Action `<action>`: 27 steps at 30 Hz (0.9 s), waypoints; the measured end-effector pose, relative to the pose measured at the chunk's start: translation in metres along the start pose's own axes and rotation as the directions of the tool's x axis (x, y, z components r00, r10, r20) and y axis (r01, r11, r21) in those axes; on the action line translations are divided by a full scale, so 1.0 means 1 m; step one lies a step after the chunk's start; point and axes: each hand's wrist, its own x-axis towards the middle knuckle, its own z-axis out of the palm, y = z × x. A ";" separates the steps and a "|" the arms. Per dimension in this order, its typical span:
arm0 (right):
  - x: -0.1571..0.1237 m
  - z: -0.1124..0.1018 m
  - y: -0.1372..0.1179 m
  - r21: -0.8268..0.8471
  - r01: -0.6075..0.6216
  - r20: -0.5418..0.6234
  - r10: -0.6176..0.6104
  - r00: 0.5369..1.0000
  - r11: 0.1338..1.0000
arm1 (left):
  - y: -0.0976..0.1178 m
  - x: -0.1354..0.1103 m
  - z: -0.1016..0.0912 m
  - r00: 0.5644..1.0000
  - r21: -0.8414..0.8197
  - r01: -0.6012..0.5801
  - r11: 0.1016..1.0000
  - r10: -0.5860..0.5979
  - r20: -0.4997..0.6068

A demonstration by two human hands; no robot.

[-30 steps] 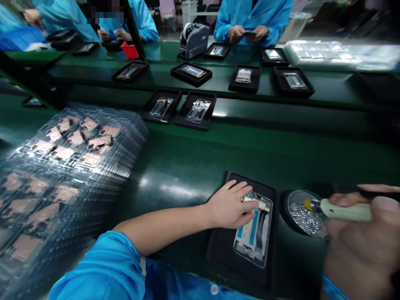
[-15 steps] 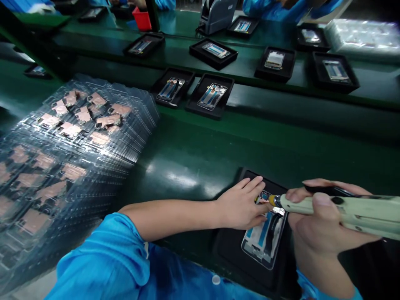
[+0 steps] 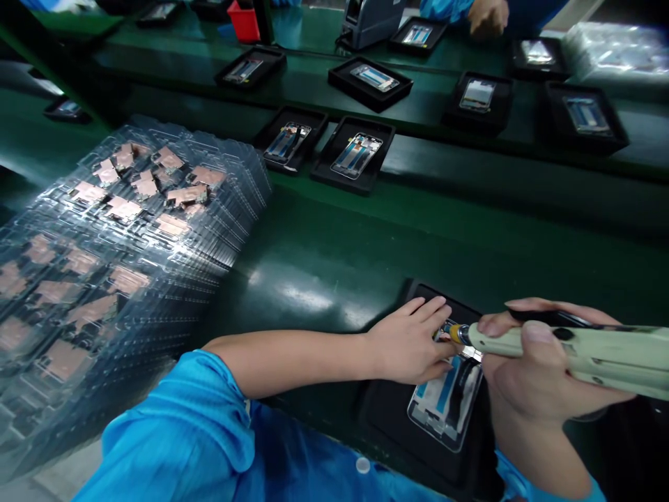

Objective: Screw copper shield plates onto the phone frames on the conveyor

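My left hand lies on the top end of a phone frame that sits in a black tray at the near edge of the green bench. Its fingers are apart and press down beside a small part at the frame's top. My right hand is wrapped round a pale green electric screwdriver. The tool's yellow-collared tip touches the top of the frame, right next to my left fingertips.
A tall stack of clear blister trays with copper-coloured parts fills the left. Further black trays with phone frames stand on the green conveyor behind. Another person's hand and a grey machine are at the far side.
My right hand brought the screwdriver from the round mesh dish on the right over to the top of the phone frame. My left hand stayed on the frame. The view tipped downward.
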 end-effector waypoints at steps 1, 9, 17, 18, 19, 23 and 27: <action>0.000 0.000 0.000 0.004 -0.004 0.006 0.004 1.000 1.000 | 0.000 0.000 0.000 1.000 0.002 0.001 1.000 -0.001 -0.001; 0.000 0.001 -0.004 0.004 -0.105 0.038 0.104 0.994 0.995 | 0.000 0.000 -0.002 1.000 0.011 0.004 1.000 -0.004 0.013; -0.004 0.000 0.001 0.000 -0.086 0.025 0.086 0.996 0.996 | -0.001 0.001 0.001 1.000 0.027 -0.007 1.000 0.007 -0.019; -0.004 -0.001 0.002 -0.001 -0.085 0.028 0.085 0.996 0.996 | -0.001 0.001 0.002 1.000 0.028 -0.002 1.000 0.003 -0.014; -0.004 -0.002 0.003 -0.009 -0.091 0.036 0.091 0.995 0.996 | -0.001 0.000 0.003 1.000 0.029 0.007 1.000 -0.007 -0.009; -0.005 -0.004 0.004 -0.049 -0.113 0.086 0.117 0.989 0.992 | 0.005 -0.014 0.002 0.999 0.041 0.040 0.998 -0.039 -0.010; -0.007 -0.002 0.004 -0.074 -0.105 0.131 0.114 0.985 0.992 | 0.021 -0.044 -0.008 0.999 0.008 0.034 0.999 -0.034 0.021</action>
